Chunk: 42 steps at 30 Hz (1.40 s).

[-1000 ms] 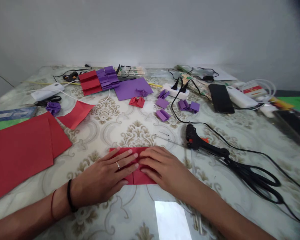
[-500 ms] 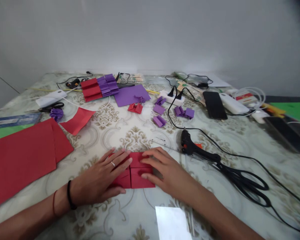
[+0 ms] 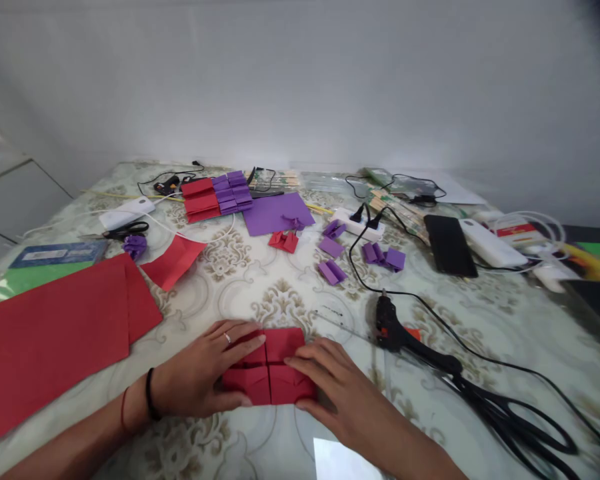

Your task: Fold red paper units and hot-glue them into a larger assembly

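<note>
A red folded paper lies flat in front of me, its creases and flaps dividing it into panels. My left hand holds its left side, fingers across the top and thumb at the near edge. At the right side, my right hand has its fingertips on the paper and its thumb by the near right corner. The paper's outer edges are partly hidden beneath both hands. Right of the hands lie a black glue gun and black-handled scissors.
Large red paper sheets lie at left. Farther back are small purple folded pieces, a red folded piece, a purple sheet and a white power strip. A black phone lies at right, a white paper in front.
My fingers have shifted from lying over the red paper toward its two sides, baring more of its panels. The camera view has tilted up and turned slightly left.
</note>
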Tool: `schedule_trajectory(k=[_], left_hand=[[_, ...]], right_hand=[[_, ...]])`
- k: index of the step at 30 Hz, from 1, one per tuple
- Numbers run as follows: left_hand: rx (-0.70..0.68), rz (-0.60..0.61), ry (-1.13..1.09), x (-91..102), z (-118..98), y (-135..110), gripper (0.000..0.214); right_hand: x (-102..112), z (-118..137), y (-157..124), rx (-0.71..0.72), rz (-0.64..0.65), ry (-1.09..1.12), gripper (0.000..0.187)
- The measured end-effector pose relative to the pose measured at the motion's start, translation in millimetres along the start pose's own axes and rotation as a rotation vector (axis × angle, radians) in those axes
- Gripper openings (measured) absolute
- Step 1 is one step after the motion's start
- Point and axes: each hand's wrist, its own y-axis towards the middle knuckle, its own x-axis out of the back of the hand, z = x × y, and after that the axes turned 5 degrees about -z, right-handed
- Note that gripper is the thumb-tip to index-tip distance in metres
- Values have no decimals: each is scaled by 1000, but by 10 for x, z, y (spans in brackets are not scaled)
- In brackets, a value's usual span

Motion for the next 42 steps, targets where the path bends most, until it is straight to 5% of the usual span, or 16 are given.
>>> schedule_trajectory(k=[8, 21, 42], left_hand=[[78, -26, 64, -94, -13, -60, 62], [130, -4, 3, 14, 46, -13, 80], [178, -132, 41, 82, 206, 42, 48]], right_hand=[[-21, -164, 33, -58, -10, 110, 55], [70, -100, 159, -3, -95, 160, 25], [28, -75, 116, -17, -73, 131, 36]])
